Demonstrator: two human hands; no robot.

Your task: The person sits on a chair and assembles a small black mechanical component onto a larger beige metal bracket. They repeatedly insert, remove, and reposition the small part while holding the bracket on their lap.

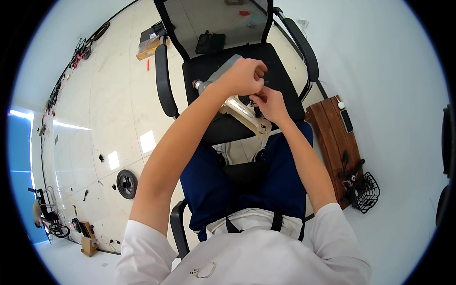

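Observation:
On the black seat (280,71) of an office chair in front of me lies a shiny cream-and-silver metal part (242,110), with a tube-like body and a rounded near end. A short threaded-looking stub (196,84) shows at its left. My left hand (244,76) is above the part, fingers curled, their tips partly hidden. Close beside it, my right hand (270,102) has thumb and fingers pinched together. What either hand holds is too small or hidden to name. A small black piece (257,112) sits just below the right fingertips. Beyond the left wrist lies a flat grey piece (227,68).
The chair's armrests (165,78) flank the work. Right of me, a wooden bench (330,137) carries a phone (346,121), with a black wire basket (368,192) at its near end. On the left floor lie a wheel (127,184) and scattered small parts. A cardboard box (148,47) stands farther off.

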